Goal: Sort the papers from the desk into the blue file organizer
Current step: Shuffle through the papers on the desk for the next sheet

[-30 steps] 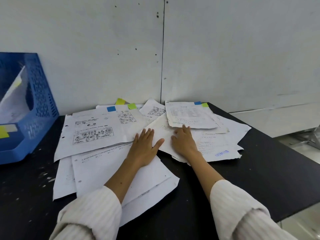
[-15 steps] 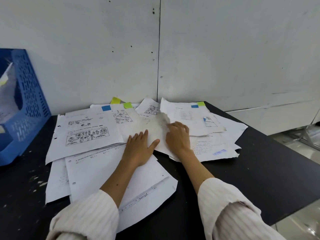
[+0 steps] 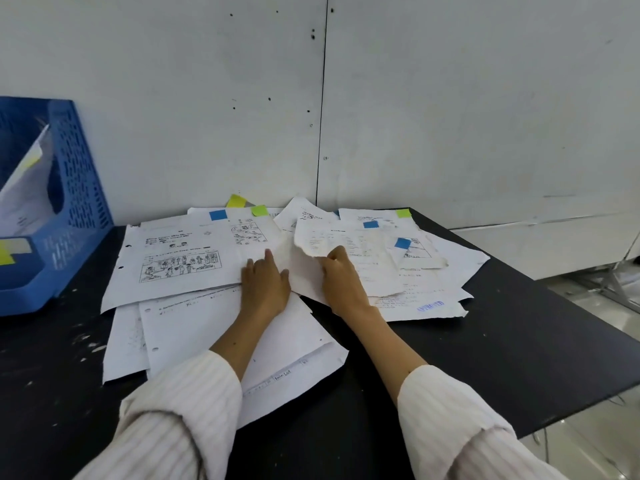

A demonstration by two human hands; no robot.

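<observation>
The right hand [image 3: 341,284] is now pinching the curled near corner of a crumpled sheet [image 3: 349,261] between thumb and fingers and lifting it off the heap, where half a second ago it was lying on the papers with that corner still down. The left hand [image 3: 265,287] is still pressing flat, fingers straight and together, on the edge of the drawing worksheet [image 3: 180,258] at nine o'clock from the pinch, much as before. With the sheet peeling up, a blue tab [image 3: 402,243] is showing on a page at two o'clock from the right hand. The loose papers [image 3: 221,337] are spreading across the black desk [image 3: 502,341] toward the wall. The blue file organizer [image 3: 74,188] is standing at the far nine o'clock edge, more of it in view than earlier, with a leaning sheet [image 3: 24,188] inside it.
</observation>
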